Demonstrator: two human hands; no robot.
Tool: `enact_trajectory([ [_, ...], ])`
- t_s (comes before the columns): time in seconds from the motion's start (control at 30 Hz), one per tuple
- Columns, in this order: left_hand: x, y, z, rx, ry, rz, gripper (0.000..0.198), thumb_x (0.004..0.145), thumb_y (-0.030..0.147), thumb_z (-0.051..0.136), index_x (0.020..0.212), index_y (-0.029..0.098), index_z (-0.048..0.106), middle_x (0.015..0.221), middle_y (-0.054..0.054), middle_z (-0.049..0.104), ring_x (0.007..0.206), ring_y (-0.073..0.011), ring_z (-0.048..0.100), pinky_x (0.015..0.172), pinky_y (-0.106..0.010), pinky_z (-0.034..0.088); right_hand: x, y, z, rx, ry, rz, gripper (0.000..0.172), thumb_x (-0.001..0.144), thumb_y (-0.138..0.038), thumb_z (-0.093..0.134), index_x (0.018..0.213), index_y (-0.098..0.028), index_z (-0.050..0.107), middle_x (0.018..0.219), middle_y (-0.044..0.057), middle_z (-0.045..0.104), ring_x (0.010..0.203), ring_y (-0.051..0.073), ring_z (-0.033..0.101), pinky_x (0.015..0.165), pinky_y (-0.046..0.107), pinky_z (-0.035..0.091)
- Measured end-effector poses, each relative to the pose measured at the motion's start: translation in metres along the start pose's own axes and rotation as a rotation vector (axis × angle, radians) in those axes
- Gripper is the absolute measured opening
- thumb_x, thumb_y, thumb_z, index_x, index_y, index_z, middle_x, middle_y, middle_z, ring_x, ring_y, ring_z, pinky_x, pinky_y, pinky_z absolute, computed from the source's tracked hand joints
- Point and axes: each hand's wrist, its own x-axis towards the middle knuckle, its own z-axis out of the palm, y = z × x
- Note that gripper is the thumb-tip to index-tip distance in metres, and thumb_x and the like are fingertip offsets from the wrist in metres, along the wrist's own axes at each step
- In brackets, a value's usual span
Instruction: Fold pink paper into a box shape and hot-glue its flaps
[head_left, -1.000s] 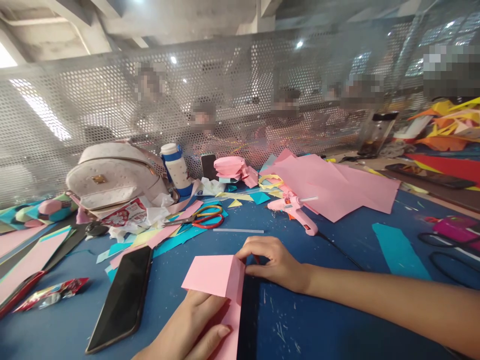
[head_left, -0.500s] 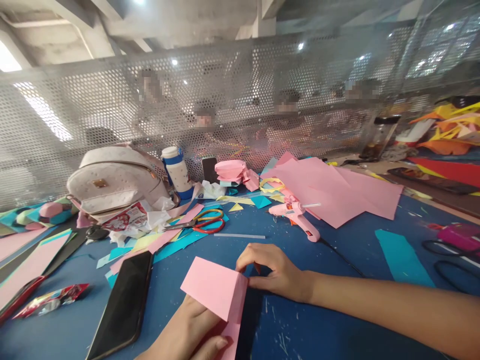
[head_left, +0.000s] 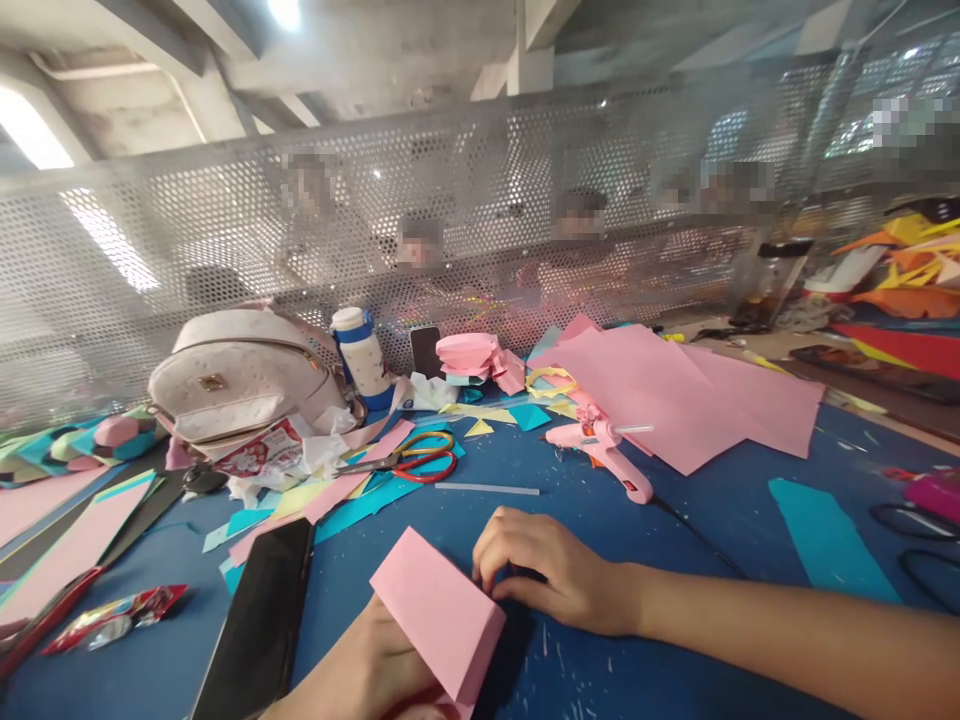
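Observation:
A folded pink paper piece (head_left: pixel 439 610) stands above the blue table at the bottom centre. My left hand (head_left: pixel 382 650) is behind and under it, closed on its lower part, with most fingers hidden by the paper. My right hand (head_left: pixel 536 565) has its fingers curled together at the paper's right upper edge, touching or pinching it there. Beyond my hands lie a clear glue stick (head_left: pixel 487 489), a pink glue gun (head_left: pixel 607 452) and scissors (head_left: pixel 424 458) with red and yellow handles.
A black phone (head_left: pixel 259 620) lies left of my hands, near a red snack wrapper (head_left: pixel 116 618). Behind are a backpack (head_left: pixel 247 370), a bottle (head_left: pixel 361 355) and pink sheets (head_left: pixel 675 390). A perforated screen (head_left: pixel 465 190) closes off the back.
The pink paper has tilted, its right side now lower, and its inner fold is less visible. My right hand's fingers are curled closer together. The view has shifted slightly.

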Motion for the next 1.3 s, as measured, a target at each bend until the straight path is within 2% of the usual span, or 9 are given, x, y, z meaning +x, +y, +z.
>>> enact_trajectory([
  [0.2, 0.006, 0.005, -0.008, -0.069, -0.011, -0.025, 0.046, 0.098, 0.048, 0.025, 0.106, 0.022, 0.062, 0.096, -0.010, 0.068, 0.090, -0.0222, 0.061, 0.085, -0.032, 0.046, 0.001, 0.000, -0.001, -0.008, -0.036, 0.012, 0.023, 0.099, -0.036, 0.043, 0.094, -0.018, 0.056, 0.093, 0.006, 0.063, 0.090, 0.016, 0.055, 0.086, 0.034, 0.042],
  [0.4, 0.007, 0.005, -0.006, -0.094, -0.019, -0.035, 0.046, 0.098, 0.050, 0.025, 0.108, 0.021, 0.061, 0.099, -0.009, 0.069, 0.091, -0.0208, 0.061, 0.084, -0.031, 0.043, 0.004, -0.002, -0.001, -0.079, -0.083, 0.053, 0.004, 0.091, -0.019, 0.051, 0.088, -0.018, 0.054, 0.088, 0.003, 0.060, 0.084, 0.014, 0.053, 0.084, 0.031, 0.042],
  [0.53, 0.006, 0.000, 0.002, -0.077, 0.008, -0.012, 0.051, 0.098, 0.052, 0.022, 0.098, 0.020, 0.063, 0.091, -0.008, 0.069, 0.084, -0.0191, 0.060, 0.077, -0.029, 0.042, 0.005, -0.002, 0.000, -0.097, -0.094, 0.082, 0.002, 0.087, -0.017, 0.053, 0.085, -0.018, 0.053, 0.086, 0.003, 0.059, 0.081, 0.014, 0.052, 0.081, 0.030, 0.042],
  [0.63, 0.005, -0.004, 0.008, -0.074, 0.044, -0.012, 0.055, 0.097, 0.054, 0.020, 0.090, 0.020, 0.063, 0.086, -0.008, 0.068, 0.080, -0.0192, 0.059, 0.074, -0.030, 0.041, 0.004, 0.000, 0.001, -0.090, -0.099, 0.086, 0.002, 0.085, -0.016, 0.053, 0.085, -0.018, 0.053, 0.086, 0.002, 0.058, 0.080, 0.014, 0.052, 0.081, 0.030, 0.042],
  [0.83, 0.004, -0.005, 0.009, -0.044, 0.055, -0.015, 0.053, 0.097, 0.055, 0.023, 0.093, 0.020, 0.064, 0.089, -0.008, 0.070, 0.083, -0.0186, 0.060, 0.078, -0.029, 0.042, 0.002, 0.003, 0.004, -0.070, -0.078, 0.090, 0.012, 0.076, -0.011, 0.054, 0.084, -0.019, 0.051, 0.084, 0.002, 0.057, 0.078, 0.015, 0.050, 0.074, 0.028, 0.041],
  [0.97, 0.007, -0.006, 0.007, -0.011, 0.050, 0.005, 0.047, 0.098, 0.051, 0.027, 0.097, 0.021, 0.064, 0.088, -0.006, 0.070, 0.083, -0.0172, 0.060, 0.082, -0.028, 0.042, 0.001, 0.001, 0.003, -0.068, -0.061, 0.145, 0.018, 0.072, -0.008, 0.049, 0.084, -0.020, 0.045, 0.085, 0.001, 0.054, 0.078, 0.015, 0.047, 0.070, 0.026, 0.039],
  [1.13, 0.008, -0.002, 0.005, 0.011, 0.066, -0.018, 0.047, 0.097, 0.052, 0.029, 0.091, 0.021, 0.064, 0.085, -0.005, 0.069, 0.079, -0.0167, 0.060, 0.079, -0.028, 0.043, -0.001, -0.002, 0.000, -0.059, -0.008, 0.132, 0.007, 0.085, -0.017, 0.035, 0.080, -0.021, 0.033, 0.076, 0.002, 0.046, 0.069, 0.015, 0.040, 0.064, 0.028, 0.036],
  [1.3, 0.007, 0.008, -0.005, -0.051, -0.009, -0.093, 0.053, 0.097, 0.054, 0.022, 0.093, 0.020, 0.063, 0.085, -0.009, 0.066, 0.084, -0.0203, 0.060, 0.082, -0.031, 0.043, 0.001, -0.005, -0.001, -0.114, -0.019, 0.120, 0.020, 0.094, -0.022, 0.033, 0.074, -0.021, 0.032, 0.070, 0.000, 0.043, 0.067, 0.014, 0.038, 0.062, 0.028, 0.032],
])
